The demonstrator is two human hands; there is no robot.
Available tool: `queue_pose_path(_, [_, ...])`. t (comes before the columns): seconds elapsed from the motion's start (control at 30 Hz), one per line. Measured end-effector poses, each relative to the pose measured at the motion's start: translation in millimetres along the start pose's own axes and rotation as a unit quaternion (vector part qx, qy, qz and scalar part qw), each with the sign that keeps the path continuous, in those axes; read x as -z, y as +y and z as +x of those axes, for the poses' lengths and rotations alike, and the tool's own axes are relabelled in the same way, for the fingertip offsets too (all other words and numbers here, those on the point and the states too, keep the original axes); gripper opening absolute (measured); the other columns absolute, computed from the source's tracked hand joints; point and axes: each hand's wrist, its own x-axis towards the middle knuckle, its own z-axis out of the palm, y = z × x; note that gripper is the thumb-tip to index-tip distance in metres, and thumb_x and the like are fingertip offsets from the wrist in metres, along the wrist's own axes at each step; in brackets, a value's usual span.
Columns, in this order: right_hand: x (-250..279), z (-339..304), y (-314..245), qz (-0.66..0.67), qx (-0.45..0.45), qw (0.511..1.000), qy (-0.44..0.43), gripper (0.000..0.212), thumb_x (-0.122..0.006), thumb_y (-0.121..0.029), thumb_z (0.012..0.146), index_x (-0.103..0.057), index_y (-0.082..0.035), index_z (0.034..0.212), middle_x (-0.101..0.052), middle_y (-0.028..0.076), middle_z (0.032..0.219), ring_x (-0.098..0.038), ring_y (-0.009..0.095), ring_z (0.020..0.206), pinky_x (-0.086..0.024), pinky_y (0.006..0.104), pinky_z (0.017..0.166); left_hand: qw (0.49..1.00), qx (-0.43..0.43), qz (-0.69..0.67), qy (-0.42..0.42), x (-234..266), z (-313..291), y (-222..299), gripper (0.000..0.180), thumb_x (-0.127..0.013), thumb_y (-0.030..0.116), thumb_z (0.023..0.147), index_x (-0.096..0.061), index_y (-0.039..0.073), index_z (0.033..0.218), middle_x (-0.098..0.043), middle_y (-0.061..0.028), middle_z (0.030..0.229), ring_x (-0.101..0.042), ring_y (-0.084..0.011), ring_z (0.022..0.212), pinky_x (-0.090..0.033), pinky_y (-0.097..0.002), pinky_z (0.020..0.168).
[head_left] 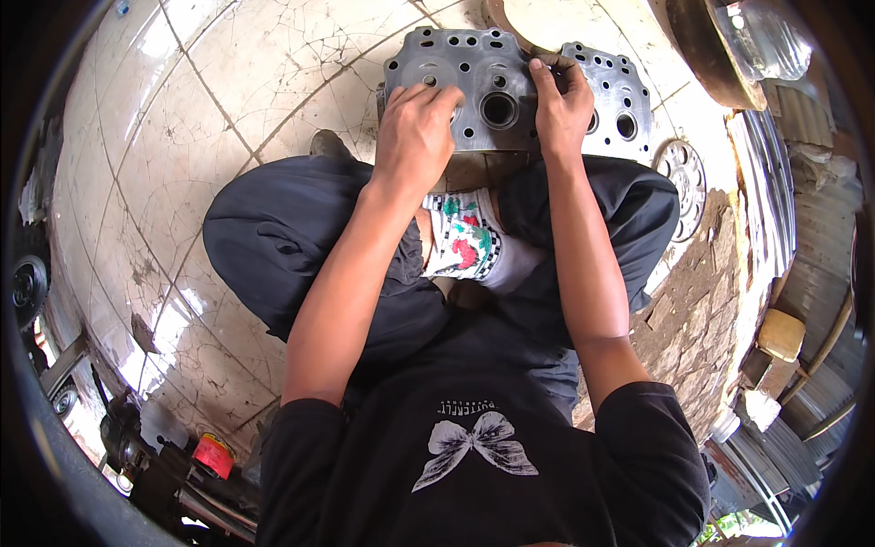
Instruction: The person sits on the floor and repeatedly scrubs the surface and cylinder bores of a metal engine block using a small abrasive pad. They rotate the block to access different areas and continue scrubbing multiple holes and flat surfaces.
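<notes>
A grey metal cylinder head (478, 68) lies flat side up in front of my crossed legs, with bolt holes and a large dark port showing. My left hand (417, 137) is over its left part, fingers curled down at a port; whatever they hold, if anything, is hidden beneath them. At the right edge of that cylinder head, my right hand (562, 105) grips with thumb and bent fingers. Close by on the right sits a second cylinder head (629, 96), partly covered by my right hand.
A round metal disc with holes (682, 182) lies right of my knee. Farther off at the upper right is a curved brown piece (702, 55) beside a clear plastic container (766, 41). Corrugated sheets (770, 191) line the right. A red can (214, 456) stands lower left near dark machine parts.
</notes>
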Motion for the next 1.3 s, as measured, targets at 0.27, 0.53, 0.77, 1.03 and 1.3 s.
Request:
queue_pose_path(0.27, [-2, 3, 2, 0.014, 0.021, 1.0, 0.011, 0.029, -0.077, -0.026, 0.094, -0.075, 0.002, 0.104, -0.079, 0.018, 0.096, -0.074, 0.028, 0.091, -0.055, 0.0378, 0.088, 1.0, 0.01, 0.02, 0.016, -2, 5, 4, 0.017, -0.072, -0.008, 0.082, -0.068, 0.005, 0.092, -0.07, -0.0119, 0.08, -0.068, -0.0323, 0.082, -0.051, -0.0439, 0.081])
queue_pose_path(0.53, [-5, 3, 11, 0.001, 0.032, 0.999, 0.021, 0.028, -0.077, -0.025, 0.093, -0.074, 0.001, 0.103, -0.078, 0.018, 0.094, -0.073, 0.03, 0.088, -0.054, 0.0392, 0.087, 0.999, -0.008, 0.04, -0.024, 1, 16, 7, 0.023, -0.068, -0.009, 0.075, -0.067, 0.003, 0.095, -0.071, -0.0153, 0.083, -0.069, -0.0331, 0.088, -0.051, -0.0429, 0.087])
queue_pose_path(0.77, [-5, 2, 13, 0.013, 0.05, 0.998, 0.028, 0.028, -0.077, -0.025, 0.093, -0.073, 0.001, 0.103, -0.077, 0.019, 0.095, -0.073, 0.031, 0.088, -0.055, 0.0397, 0.086, 0.991, -0.063, 0.089, -0.073, 6, 12, 12, 0.014, -0.072, 0.0, 0.08, -0.068, 0.004, 0.093, -0.071, -0.0125, 0.076, -0.071, -0.0297, 0.085, -0.052, -0.0408, 0.087])
queue_pose_path(1.03, [-8, 0, 9, -0.027, 0.064, 0.997, 0.028, 0.029, -0.077, -0.026, 0.092, -0.071, 0.001, 0.101, -0.078, 0.02, 0.092, -0.075, 0.036, 0.086, -0.056, 0.0425, 0.083, 0.972, -0.095, 0.173, -0.127, -5, 13, 27, 0.022, -0.072, -0.006, 0.075, -0.066, 0.003, 0.094, -0.069, -0.0137, 0.075, -0.069, -0.0326, 0.084, -0.051, -0.0433, 0.084])
queue_pose_path(1.3, [-9, 0, 8, -0.034, 0.066, 0.997, 0.016, 0.029, -0.078, -0.026, 0.092, -0.072, 0.001, 0.102, -0.078, 0.018, 0.092, -0.075, 0.034, 0.086, -0.056, 0.0412, 0.085, 0.987, -0.071, 0.138, -0.04, -7, 10, 17, 0.008, -0.071, 0.003, 0.081, -0.066, 0.007, 0.086, -0.069, -0.0089, 0.072, -0.069, -0.0268, 0.08, -0.052, -0.0384, 0.086])
